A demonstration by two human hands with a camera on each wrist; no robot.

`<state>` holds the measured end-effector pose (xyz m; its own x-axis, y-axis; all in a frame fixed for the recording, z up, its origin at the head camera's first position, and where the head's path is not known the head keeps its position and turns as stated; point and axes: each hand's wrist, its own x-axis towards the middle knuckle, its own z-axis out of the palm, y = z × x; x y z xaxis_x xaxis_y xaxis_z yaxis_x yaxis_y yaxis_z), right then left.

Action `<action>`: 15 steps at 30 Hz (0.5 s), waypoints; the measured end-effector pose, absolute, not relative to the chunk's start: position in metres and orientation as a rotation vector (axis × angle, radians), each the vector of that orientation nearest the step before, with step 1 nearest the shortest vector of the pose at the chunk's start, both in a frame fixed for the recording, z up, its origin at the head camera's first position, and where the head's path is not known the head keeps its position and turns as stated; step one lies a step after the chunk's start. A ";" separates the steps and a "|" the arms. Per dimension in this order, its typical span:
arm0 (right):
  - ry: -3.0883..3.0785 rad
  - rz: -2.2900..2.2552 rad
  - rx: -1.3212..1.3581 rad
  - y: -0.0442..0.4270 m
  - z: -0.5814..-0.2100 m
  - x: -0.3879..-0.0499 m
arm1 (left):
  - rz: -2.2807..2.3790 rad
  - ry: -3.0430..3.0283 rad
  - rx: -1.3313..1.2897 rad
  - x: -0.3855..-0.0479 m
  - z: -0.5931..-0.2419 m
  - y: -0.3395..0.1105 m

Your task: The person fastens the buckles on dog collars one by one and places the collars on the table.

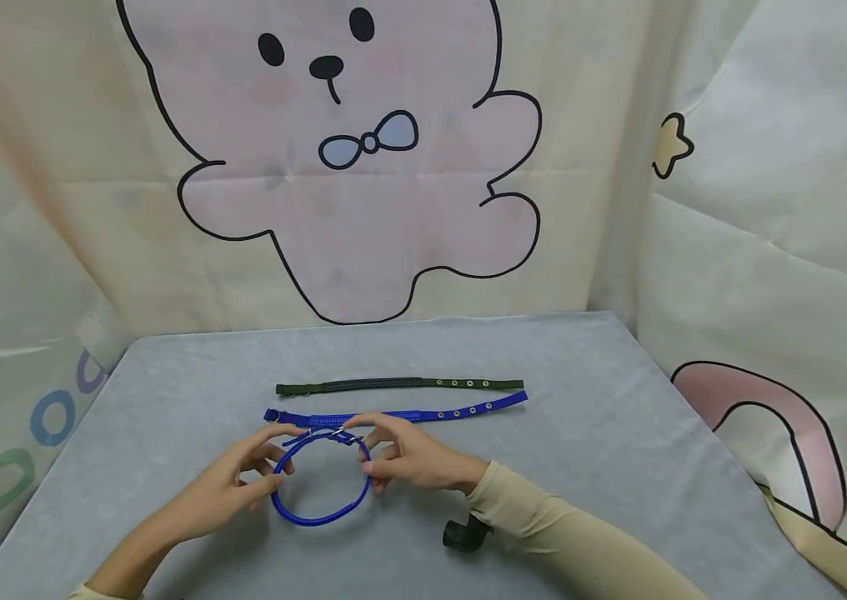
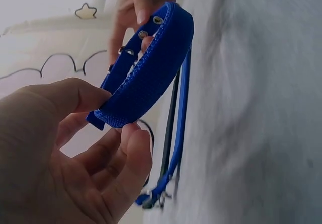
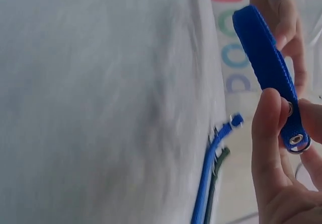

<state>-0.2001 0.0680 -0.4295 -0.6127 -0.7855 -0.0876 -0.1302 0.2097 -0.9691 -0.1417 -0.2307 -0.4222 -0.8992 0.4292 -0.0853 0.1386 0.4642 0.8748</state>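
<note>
A blue pet collar point(image 1: 311, 522), buckled into a ring, is held up between both hands above the table. My left hand point(image 1: 232, 482) pinches its left side between thumb and fingers; in the left wrist view the padded band point(image 2: 156, 78) faces me. Around the right side, the thumb and fingers of my right hand point(image 1: 416, 454) grip the strap near the metal eyelets point(image 3: 296, 140). The silver buckle point(image 1: 337, 432) sits at the ring's far side. Just beyond lies a second blue collar point(image 1: 468, 412), unfastened and stretched out, its middle partly covered by the right hand.
Behind the blue collar, a dark green collar point(image 1: 371, 384) lies straight across the grey cloth-covered table point(image 1: 581, 392). A black device point(image 1: 466, 534) is at the right wrist. Printed curtains point(image 1: 423, 217) stand along the table's back and sides.
</note>
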 end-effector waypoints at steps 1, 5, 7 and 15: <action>1.879 -1.439 -0.833 0.065 -0.431 -0.198 | 1.410 2.418 0.481 -0.140 -0.423 -0.235; 1.822 -1.459 -0.772 0.049 -0.437 -0.191 | 1.427 2.388 0.462 -0.134 -0.427 -0.251; 1.796 -1.469 -0.757 0.041 -0.440 -0.188 | 1.427 2.376 0.443 -0.131 -0.430 -0.259; 1.772 -1.458 -0.796 0.005 -0.448 -0.186 | 1.402 2.356 0.445 -0.122 -0.439 -0.298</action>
